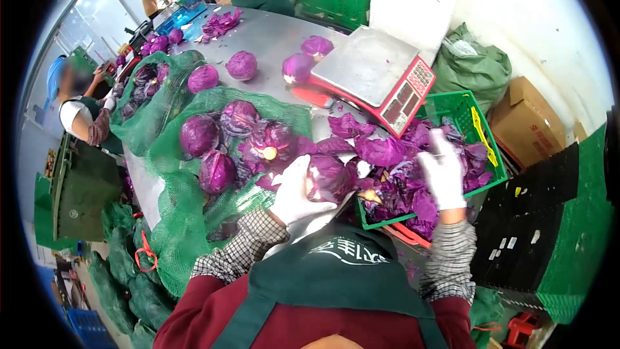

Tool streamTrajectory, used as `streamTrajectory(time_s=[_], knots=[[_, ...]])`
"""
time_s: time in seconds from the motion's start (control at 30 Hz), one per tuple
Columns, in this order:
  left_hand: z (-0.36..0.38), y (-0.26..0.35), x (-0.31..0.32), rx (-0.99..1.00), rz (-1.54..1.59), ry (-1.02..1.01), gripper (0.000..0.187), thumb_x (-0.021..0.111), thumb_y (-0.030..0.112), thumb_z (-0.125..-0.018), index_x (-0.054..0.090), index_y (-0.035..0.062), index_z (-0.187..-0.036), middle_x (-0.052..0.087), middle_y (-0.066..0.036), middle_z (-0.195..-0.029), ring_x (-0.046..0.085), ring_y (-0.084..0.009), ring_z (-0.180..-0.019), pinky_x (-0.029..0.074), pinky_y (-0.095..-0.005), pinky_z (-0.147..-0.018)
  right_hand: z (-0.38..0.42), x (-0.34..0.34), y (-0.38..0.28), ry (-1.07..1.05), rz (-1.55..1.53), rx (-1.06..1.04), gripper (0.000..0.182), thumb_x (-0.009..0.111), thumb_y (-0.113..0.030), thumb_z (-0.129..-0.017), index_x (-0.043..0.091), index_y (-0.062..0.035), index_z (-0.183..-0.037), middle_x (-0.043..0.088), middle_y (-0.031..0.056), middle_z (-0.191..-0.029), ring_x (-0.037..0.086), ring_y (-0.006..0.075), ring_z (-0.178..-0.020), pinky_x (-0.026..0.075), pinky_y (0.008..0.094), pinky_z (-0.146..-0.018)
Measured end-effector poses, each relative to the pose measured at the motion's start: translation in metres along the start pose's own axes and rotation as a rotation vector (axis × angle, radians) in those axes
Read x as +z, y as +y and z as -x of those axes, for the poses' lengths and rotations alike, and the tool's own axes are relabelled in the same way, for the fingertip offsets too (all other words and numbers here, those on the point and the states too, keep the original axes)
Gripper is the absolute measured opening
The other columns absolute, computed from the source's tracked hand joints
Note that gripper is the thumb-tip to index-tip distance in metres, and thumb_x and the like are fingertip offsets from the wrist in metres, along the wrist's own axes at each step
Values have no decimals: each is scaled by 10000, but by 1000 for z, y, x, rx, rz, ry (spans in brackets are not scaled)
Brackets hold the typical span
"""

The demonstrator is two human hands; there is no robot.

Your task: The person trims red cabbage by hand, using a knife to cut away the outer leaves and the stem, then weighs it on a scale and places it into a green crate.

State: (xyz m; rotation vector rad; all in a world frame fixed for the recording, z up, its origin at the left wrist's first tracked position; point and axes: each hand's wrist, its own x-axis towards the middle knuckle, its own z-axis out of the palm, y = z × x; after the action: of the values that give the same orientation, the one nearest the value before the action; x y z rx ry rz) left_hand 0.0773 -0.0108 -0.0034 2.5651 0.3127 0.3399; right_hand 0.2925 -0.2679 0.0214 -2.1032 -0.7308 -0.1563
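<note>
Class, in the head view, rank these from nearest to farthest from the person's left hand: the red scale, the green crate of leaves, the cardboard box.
From the left hand:
1. Green crate of leaves, just right.
2. Red scale, beyond, on the table.
3. Cardboard box, far right, on the floor.

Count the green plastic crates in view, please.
3 show clearly: one crate of purple leaves beside the right hand, one at the table's far end, and one at the lower right. More may be hidden by the people and sacks.

One scale [374,71], two gloved hands [294,190]
</note>
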Motion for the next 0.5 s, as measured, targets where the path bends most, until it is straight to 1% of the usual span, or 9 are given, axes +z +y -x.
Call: streamTrajectory(time_s=[0.03, 0.1, 0.17, 0.2, 0.27, 0.3, 0.4, 0.43, 0.5], knots=[[-7, 11, 0, -5, -25, -34, 1150, 846, 493, -526, 303, -96, -1351, 398, -259, -1320, 384, -401, -1242, 321, -438, -1055, 5, 6, -45, -185, -128, -11, 545, 678, -79, -794, 497, -12, -1304, 525, 183, -1303, 504, 259, -1221, 405, 337, -1015], [-17, 19, 2, 16, -70, -85, 1160, 829, 518, -533, 296, -97, -1359, 389, -256, -1332, 362, -397, -1260, 314, -445, -1060, 22, 50, -62, -436, -292, -126, 563, 700, -94, -780, 496, -8, -1297, 526, 186, -1286, 549, 269, -1146, 440, 347, -971], [-17, 16, 2, 53, -120, -126, 1171, 814, 541, -541, 285, -95, -1369, 382, -258, -1341, 342, -392, -1275, 308, -448, -1063, 35, 89, -62, -506, -205, -279, 513, 705, -104, -791, 510, -10, -1256, 523, 168, -1256, 519, 269, -1165, 442, 343, -968], [-16, 12, 2, 28, -96, -138, 1188, 801, 564, -544, 268, -91, -1379, 368, -263, -1353, 328, -395, -1284, 288, -447, -1074, 50, 104, -64, -557, -526, -82, 499, 696, -94, -804, 500, 0, -1253, 524, 169, -1243, 517, 261, -1169, 443, 337, -966], [-15, -2, 5, 115, -56, -73, 1151, 814, 577, -545, 296, -12, -1387, 380, -239, -1343, 369, -388, -1252, 295, -457, -1058, 56, 116, -55, -405, -253, -309, 489, 648, -235, -837, 499, -13, -1247, 513, 148, -1238, 531, 298, -1136, 454, 353, -949], [-15, 3, 1, 124, -37, -57, 1141, 814, 579, -546, 303, 2, -1387, 380, -230, -1348, 364, -385, -1261, 296, -457, -1057, 59, 121, -55, -410, -388, -217, 438, 654, -234, -837, 521, -19, -1195, 525, 138, -1190, 535, 285, -1112, 474, 361, -907], [-20, -1, 0, 92, -31, -156, 1213, 818, 560, -526, 249, -83, -1382, 338, -273, -1366, 315, -408, -1288, 266, -447, -1087, 61, 118, -53, -523, -409, -48, 357, 648, -227, -832, 544, -46, -1122, 541, 111, -1130, 562, 261, -1040, 485, 373, -859], [-24, -5, 2, 61, 6, -197, 1235, 821, 567, -516, 237, -82, -1389, 320, -281, -1372, 313, -415, -1284, 272, -451, -1088, 59, 119, -48, -305, -230, -346, 275, 632, -189, -824, 549, -63, -1054, 557, 99, -1055, 591, 260, -927, 499, 377, -787], [-25, 0, -1, 22, -23, -212, 1242, 822, 569, -514, 232, -82, -1392, 312, -280, -1378, 314, -417, -1282, 282, -455, -1086, 59, 114, -49, -303, -253, -308, 258, 651, -81, -799, 551, -36, -1032, 557, 94, -960, 583, 272, -897, 466, 381, -859]])
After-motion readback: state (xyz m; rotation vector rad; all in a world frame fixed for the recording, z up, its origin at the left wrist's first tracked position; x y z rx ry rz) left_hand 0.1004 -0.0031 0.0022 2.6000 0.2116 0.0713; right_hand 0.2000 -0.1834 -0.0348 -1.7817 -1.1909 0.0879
